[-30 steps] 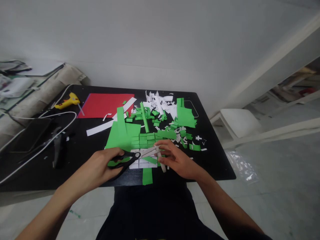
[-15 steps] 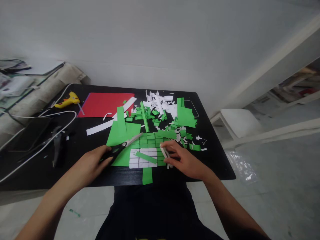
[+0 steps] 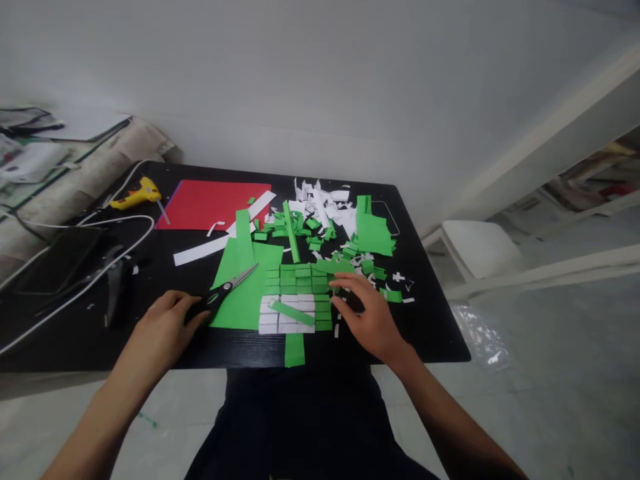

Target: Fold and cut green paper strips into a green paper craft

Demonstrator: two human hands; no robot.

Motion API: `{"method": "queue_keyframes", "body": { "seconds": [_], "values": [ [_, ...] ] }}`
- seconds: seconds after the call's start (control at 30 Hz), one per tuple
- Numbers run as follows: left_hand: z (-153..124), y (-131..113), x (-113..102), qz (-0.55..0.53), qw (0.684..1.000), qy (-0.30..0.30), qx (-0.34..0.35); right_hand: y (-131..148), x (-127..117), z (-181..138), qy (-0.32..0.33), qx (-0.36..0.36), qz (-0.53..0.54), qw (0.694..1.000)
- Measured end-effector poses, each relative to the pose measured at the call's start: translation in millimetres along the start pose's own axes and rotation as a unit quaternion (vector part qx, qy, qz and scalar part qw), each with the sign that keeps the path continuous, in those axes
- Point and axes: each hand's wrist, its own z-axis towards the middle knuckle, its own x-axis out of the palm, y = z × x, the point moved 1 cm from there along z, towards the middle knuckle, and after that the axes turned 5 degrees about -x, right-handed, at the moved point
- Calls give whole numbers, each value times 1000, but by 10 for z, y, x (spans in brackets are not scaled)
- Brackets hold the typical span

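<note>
My left hand (image 3: pixel 165 325) has its thumb and fingers closed at the handle of the black-handled scissors (image 3: pixel 227 287). The scissors lie over a green sheet (image 3: pixel 241 311), blades pointing up to the right. My right hand (image 3: pixel 367 317) is open, thumb and fingers apart, at the right edge of a grid of small green paper pieces (image 3: pixel 297 280). White paper pieces (image 3: pixel 270 321) make up the lower part of that grid, with a loose green strip (image 3: pixel 291 312) lying across them. Small white scraps (image 3: pixel 337 330) lie just below my right fingertips.
Behind the grid are heaps of white scraps (image 3: pixel 327 200) and green cuttings (image 3: pixel 300 223). A red sheet (image 3: pixel 215 203), a yellow glue gun (image 3: pixel 137 193), a white cable (image 3: pixel 145 233) and a dark tool (image 3: pixel 115 283) lie left. A white stool (image 3: pixel 480 247) stands right of the table.
The scissors have moved left and lower, with my left hand drawn back to the left. My right hand has let go of a small white piece and spread its fingers.
</note>
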Motion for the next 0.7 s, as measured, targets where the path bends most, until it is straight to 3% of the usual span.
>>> {"method": "queue_keyframes", "body": {
  "seconds": [0.07, 0.13, 0.23, 0.33, 0.47, 0.57, 0.7],
  "values": [
    [3, -28, -24, -7, 1000, 5, 7, 105, 60, -11, 3, 42, 171, 984],
    [-2, -114, -83, -14, 1000, 0, 1, 196, 126, -29, 50, 104, 329, 937],
    [-41, -399, -179, -73, 997, -24, -20, 296, 216, -50, 90, 160, 461, 868],
    [-122, -838, -165, -255, 967, -6, 1, 355, 322, -61, 112, 187, 515, 829],
    [-214, -1347, 13, -472, 880, 32, -47, 380, 475, -85, 136, 203, 542, 805],
    [-224, -1505, 104, -556, 824, 37, -104, 365, 542, -111, 147, 206, 541, 802],
    [-209, -1488, 100, -568, 813, 41, -121, 351, 568, -134, 167, 209, 525, 808]
  ]
}}
